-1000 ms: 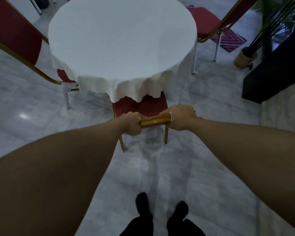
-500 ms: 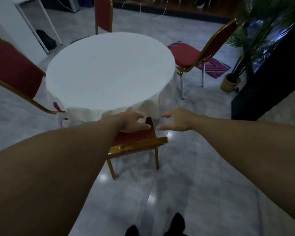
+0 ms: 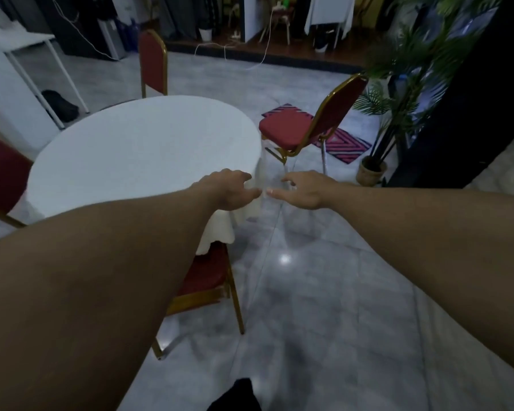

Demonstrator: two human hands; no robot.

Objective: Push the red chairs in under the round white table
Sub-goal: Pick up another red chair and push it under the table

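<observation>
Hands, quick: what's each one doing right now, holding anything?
Left hand: open, holding nothing, over the table edge.
Right hand: open, holding nothing, in the air beside the table.

Off to your right a potted palm stands in a woven basket pot on the grey marble floor, with a pink-striped mat just beside it. Far left you've got a white folding desk with a dark bag underneath, and white cables trail along the raised wooden platform at the back.
</observation>
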